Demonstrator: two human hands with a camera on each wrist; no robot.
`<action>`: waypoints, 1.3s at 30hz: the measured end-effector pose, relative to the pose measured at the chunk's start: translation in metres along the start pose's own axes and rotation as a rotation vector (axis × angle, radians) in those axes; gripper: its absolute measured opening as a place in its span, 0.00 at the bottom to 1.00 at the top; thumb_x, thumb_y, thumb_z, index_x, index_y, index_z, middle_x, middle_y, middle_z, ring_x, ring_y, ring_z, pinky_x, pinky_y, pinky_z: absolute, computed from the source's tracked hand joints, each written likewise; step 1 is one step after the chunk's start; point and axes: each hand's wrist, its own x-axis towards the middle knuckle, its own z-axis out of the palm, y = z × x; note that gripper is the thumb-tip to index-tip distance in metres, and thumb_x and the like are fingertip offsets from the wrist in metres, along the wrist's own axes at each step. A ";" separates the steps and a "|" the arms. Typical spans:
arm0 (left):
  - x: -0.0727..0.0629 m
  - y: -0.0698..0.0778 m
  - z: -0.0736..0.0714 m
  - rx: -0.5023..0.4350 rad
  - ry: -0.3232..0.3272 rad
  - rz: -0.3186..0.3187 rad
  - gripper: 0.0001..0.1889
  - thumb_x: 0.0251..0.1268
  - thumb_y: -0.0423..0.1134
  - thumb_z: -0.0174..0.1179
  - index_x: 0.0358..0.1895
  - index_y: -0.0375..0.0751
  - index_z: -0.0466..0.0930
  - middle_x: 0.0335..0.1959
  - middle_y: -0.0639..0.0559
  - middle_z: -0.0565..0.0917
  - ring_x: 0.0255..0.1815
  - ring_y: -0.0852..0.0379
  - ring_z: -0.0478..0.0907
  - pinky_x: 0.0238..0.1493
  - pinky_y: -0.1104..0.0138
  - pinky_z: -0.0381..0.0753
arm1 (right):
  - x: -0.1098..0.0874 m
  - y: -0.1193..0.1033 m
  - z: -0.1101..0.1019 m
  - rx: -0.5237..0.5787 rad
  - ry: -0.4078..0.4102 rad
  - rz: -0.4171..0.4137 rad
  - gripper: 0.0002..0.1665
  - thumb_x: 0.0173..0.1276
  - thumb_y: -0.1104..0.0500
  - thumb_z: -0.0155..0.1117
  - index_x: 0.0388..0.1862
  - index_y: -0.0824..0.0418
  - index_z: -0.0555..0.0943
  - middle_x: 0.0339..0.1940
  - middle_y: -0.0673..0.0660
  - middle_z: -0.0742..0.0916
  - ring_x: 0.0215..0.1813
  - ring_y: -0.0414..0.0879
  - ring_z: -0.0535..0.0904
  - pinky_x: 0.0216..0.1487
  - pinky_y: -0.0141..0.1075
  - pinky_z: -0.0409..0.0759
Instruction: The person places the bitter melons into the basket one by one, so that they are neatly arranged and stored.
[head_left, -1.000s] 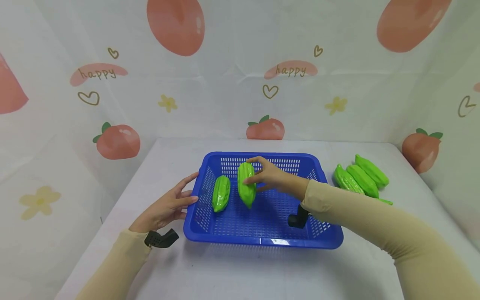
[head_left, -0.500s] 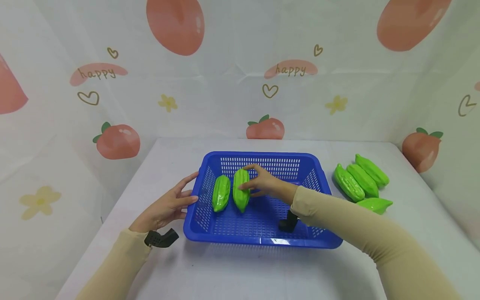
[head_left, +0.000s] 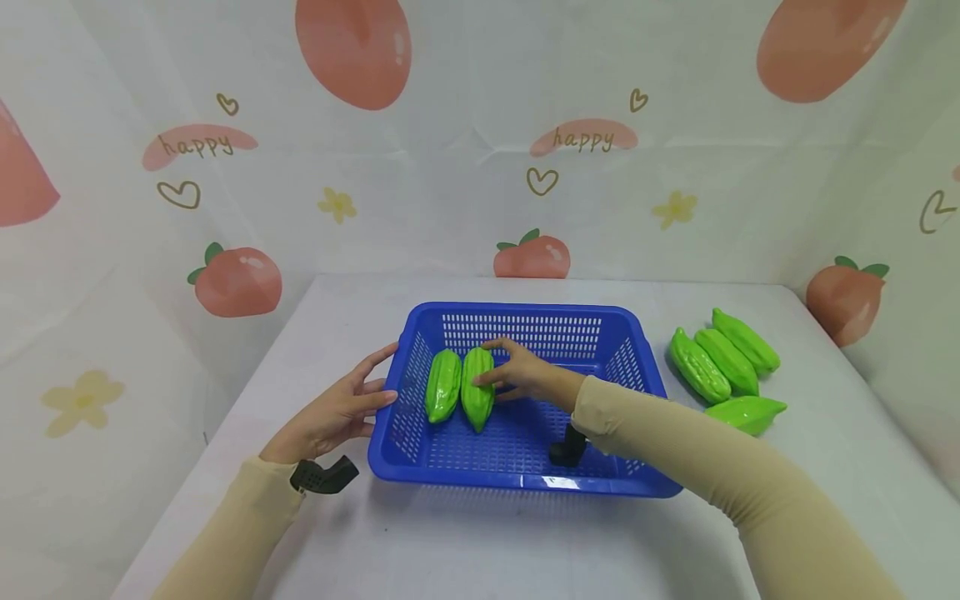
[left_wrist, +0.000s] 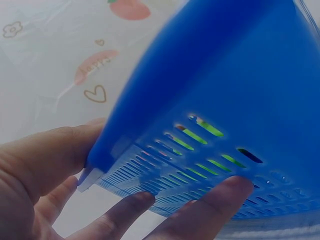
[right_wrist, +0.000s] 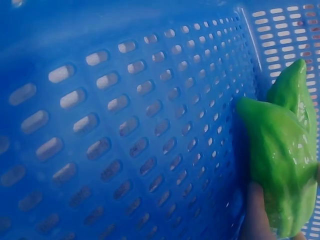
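A bright green bitter melon [head_left: 477, 400] lies in the left half of the blue basket [head_left: 525, 483], held between the thumb and fingers of my right hand [head_left: 521, 373]. Close on its left, another bitter melon [head_left: 443, 385] lies roughly parallel to it. In the right wrist view, the held melon [right_wrist: 282, 160] overlaps the one behind it. At the basket's left side, my left hand [head_left: 337, 412] touches the rim and outer wall with fairly straight fingers. The left wrist view shows fingertips [left_wrist: 235, 190] against the slotted wall, green showing through the slots.
Several more bitter melons lie on the white table [head_left: 480, 550] right of the basket. Three are side by side, including a middle one [head_left: 727, 361]; a separate melon [head_left: 748, 413] lies nearer me. A printed cloth backdrop [head_left: 450, 167] stands behind the table.
My right hand has moved left and down with its bitter melon, bringing it beside the other one in the basket. The left hand has stayed at the rim.
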 end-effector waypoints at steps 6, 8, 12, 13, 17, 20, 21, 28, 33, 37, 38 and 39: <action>0.001 0.000 0.000 -0.013 0.013 -0.012 0.42 0.69 0.39 0.59 0.76 0.72 0.42 0.71 0.34 0.63 0.53 0.44 0.82 0.50 0.45 0.81 | 0.000 -0.001 0.000 0.019 -0.015 0.016 0.42 0.61 0.70 0.67 0.73 0.57 0.62 0.68 0.70 0.67 0.61 0.64 0.73 0.57 0.53 0.80; 0.002 0.000 0.000 -0.012 0.013 -0.011 0.42 0.69 0.38 0.58 0.76 0.71 0.42 0.71 0.33 0.63 0.53 0.44 0.82 0.50 0.45 0.81 | 0.000 -0.001 0.000 0.019 -0.016 0.028 0.42 0.62 0.69 0.67 0.73 0.56 0.62 0.68 0.69 0.67 0.61 0.63 0.73 0.57 0.52 0.80; 0.002 -0.001 0.001 -0.011 0.016 -0.013 0.42 0.69 0.39 0.59 0.76 0.72 0.42 0.71 0.34 0.63 0.53 0.44 0.82 0.50 0.45 0.81 | 0.001 -0.001 -0.002 -0.021 -0.003 0.043 0.42 0.62 0.66 0.68 0.73 0.55 0.64 0.65 0.67 0.71 0.55 0.57 0.77 0.56 0.50 0.81; 0.002 -0.001 0.001 -0.012 0.016 -0.012 0.42 0.69 0.39 0.59 0.76 0.72 0.42 0.71 0.34 0.63 0.53 0.43 0.82 0.50 0.45 0.81 | 0.002 -0.001 -0.002 -0.035 0.004 0.050 0.42 0.61 0.65 0.69 0.73 0.54 0.64 0.65 0.67 0.72 0.54 0.55 0.77 0.55 0.50 0.81; 0.001 -0.001 0.000 -0.009 0.009 -0.006 0.42 0.70 0.39 0.58 0.76 0.71 0.42 0.71 0.34 0.64 0.53 0.43 0.82 0.50 0.46 0.81 | 0.004 0.000 -0.004 -0.090 0.017 0.071 0.43 0.60 0.62 0.71 0.73 0.51 0.65 0.65 0.64 0.73 0.53 0.53 0.77 0.55 0.48 0.81; 0.000 -0.001 0.000 -0.010 -0.002 0.002 0.42 0.70 0.38 0.57 0.77 0.70 0.41 0.70 0.34 0.65 0.52 0.44 0.82 0.49 0.46 0.82 | 0.004 0.000 -0.005 -0.104 0.009 0.073 0.42 0.61 0.61 0.71 0.73 0.50 0.65 0.67 0.64 0.72 0.57 0.55 0.76 0.57 0.49 0.81; 0.000 -0.001 -0.001 -0.009 -0.003 0.004 0.42 0.71 0.38 0.57 0.77 0.70 0.41 0.70 0.34 0.65 0.52 0.44 0.82 0.49 0.46 0.82 | 0.004 0.000 -0.005 -0.107 0.004 0.072 0.42 0.61 0.61 0.71 0.73 0.50 0.65 0.67 0.64 0.72 0.57 0.55 0.76 0.57 0.49 0.80; 0.001 0.000 0.002 -0.020 0.013 -0.011 0.42 0.69 0.38 0.58 0.76 0.72 0.43 0.70 0.34 0.64 0.53 0.44 0.82 0.50 0.45 0.81 | 0.004 0.000 -0.006 -0.106 -0.005 0.075 0.42 0.62 0.60 0.70 0.74 0.48 0.64 0.65 0.64 0.73 0.53 0.52 0.76 0.57 0.49 0.80; 0.001 0.000 0.001 -0.008 0.008 -0.007 0.42 0.70 0.38 0.58 0.76 0.71 0.42 0.70 0.34 0.64 0.52 0.44 0.82 0.50 0.45 0.81 | 0.004 0.000 -0.007 -0.102 -0.006 0.077 0.42 0.62 0.60 0.70 0.74 0.48 0.64 0.65 0.64 0.73 0.52 0.51 0.76 0.57 0.49 0.80; 0.000 0.000 0.001 0.007 0.000 -0.001 0.42 0.70 0.39 0.57 0.77 0.70 0.41 0.70 0.33 0.64 0.52 0.44 0.82 0.50 0.46 0.82 | 0.004 0.000 -0.007 -0.098 -0.009 0.080 0.42 0.62 0.61 0.70 0.74 0.48 0.64 0.65 0.64 0.73 0.54 0.52 0.76 0.57 0.49 0.80; 0.000 0.000 0.001 0.007 0.002 -0.002 0.42 0.70 0.39 0.57 0.77 0.70 0.41 0.70 0.34 0.64 0.52 0.44 0.82 0.49 0.46 0.82 | 0.004 0.000 -0.007 -0.094 -0.011 0.082 0.42 0.62 0.61 0.70 0.74 0.48 0.64 0.65 0.64 0.73 0.54 0.52 0.75 0.58 0.49 0.80; 0.000 0.000 0.001 0.005 0.003 -0.003 0.42 0.70 0.39 0.57 0.77 0.70 0.41 0.70 0.34 0.64 0.52 0.44 0.82 0.49 0.46 0.82 | 0.005 0.000 -0.007 -0.093 -0.013 0.081 0.42 0.62 0.61 0.70 0.74 0.48 0.64 0.66 0.64 0.72 0.55 0.52 0.75 0.58 0.50 0.79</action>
